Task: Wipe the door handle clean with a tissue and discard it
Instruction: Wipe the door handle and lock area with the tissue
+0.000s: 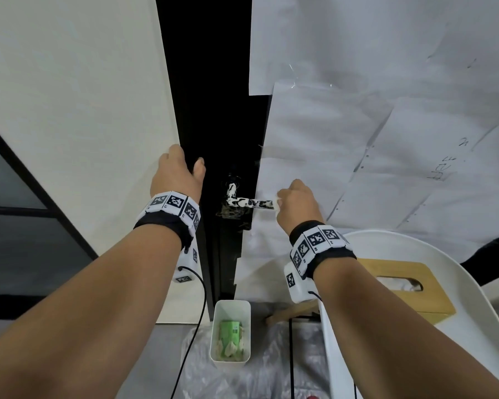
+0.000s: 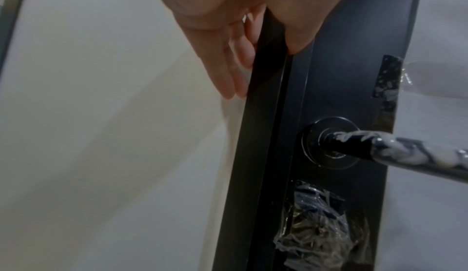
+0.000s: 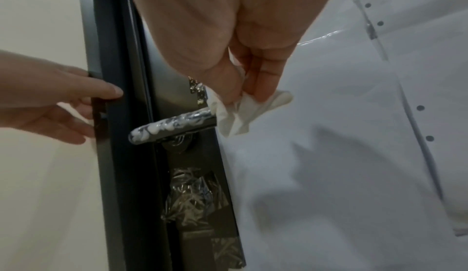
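Note:
The black lever door handle is smeared with white paste along its length. My right hand pinches a crumpled white tissue that touches the lever's free end. My left hand holds the black door edge above the handle, thumb on the front face and fingers behind. In the right wrist view that left hand shows at the left of the door edge.
A small white bin with a green carton and used tissues stands on the floor below the handle. A wooden tissue box sits on a white chair at the right. White paper sheets cover the door; plastic wrap covers the lock.

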### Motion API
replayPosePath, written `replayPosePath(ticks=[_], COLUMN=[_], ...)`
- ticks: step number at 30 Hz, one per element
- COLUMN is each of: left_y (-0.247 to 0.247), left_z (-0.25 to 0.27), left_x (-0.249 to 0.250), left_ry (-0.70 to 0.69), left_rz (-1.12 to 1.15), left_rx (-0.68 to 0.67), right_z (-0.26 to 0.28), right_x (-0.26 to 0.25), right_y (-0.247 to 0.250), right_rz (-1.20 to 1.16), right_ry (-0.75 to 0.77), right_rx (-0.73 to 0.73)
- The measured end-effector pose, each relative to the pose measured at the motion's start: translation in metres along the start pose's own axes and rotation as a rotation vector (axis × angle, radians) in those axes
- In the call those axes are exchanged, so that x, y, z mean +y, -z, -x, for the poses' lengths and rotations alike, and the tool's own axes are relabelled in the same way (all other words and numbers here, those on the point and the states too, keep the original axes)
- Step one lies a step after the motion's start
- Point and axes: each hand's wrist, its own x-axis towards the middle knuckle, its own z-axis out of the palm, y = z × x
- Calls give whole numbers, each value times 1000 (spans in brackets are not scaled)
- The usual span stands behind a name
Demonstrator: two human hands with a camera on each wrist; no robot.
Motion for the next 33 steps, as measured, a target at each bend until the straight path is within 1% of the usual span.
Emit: replayPosePath(ticks=[3,9,12,15,18,22,24,27,29,31,33], left_y=[1,1,2,2,2,2,3,3,3,4,5], left_z=[0,2,3,4,3,4,5,5,6,6,6], left_x=[1,2,3,4,4,5,6,6,7,7,8], left_ry=[3,3,15,22,23,26,27,34,32,33,37], left_rz=[2,21,18,12,14,15,15,12,8,7,9], left_rx=[0,-1,2,6,5,4,5,-4,-8,-11,-15], right_z=[3,9,9,6,6,8,8,13,18,24,26], right_x=[-1,20,17,16,16,15,15,13,8,0,-10], right_y=[-5,-2,-1,-6,-14,-19,-21,-22,-21,-17,-8], right_rz=[49,-108,-169,-347,-506,-693,-776,-851,-836,-778,-641], right_ry=[45,-102,-218,-353,-449,-602,-654,-644,-606,-473,-319], right_rx=[-2,47,23,11,-27,-35,-88,-197,-199,-191,-162])
